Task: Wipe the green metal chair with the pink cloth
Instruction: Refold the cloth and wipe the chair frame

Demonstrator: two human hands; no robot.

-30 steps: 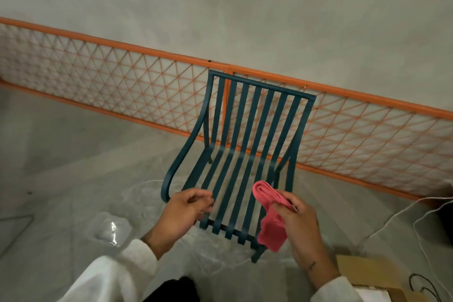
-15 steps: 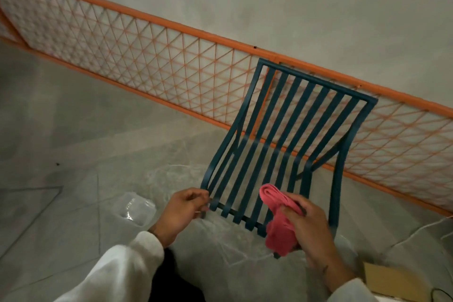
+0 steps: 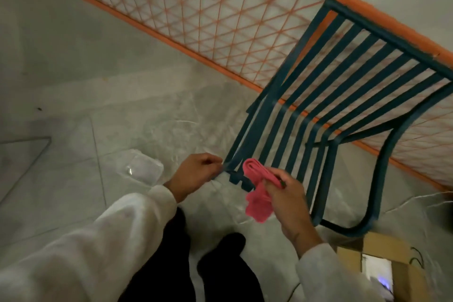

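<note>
Crouched at the green metal chair, a person pinches its front seat edge with the left hand while the right hand clutches the bunched pink cloth just above the slats, where dangling folds could snag.

The green chair now sits farther right, its frame more tilted
</note>
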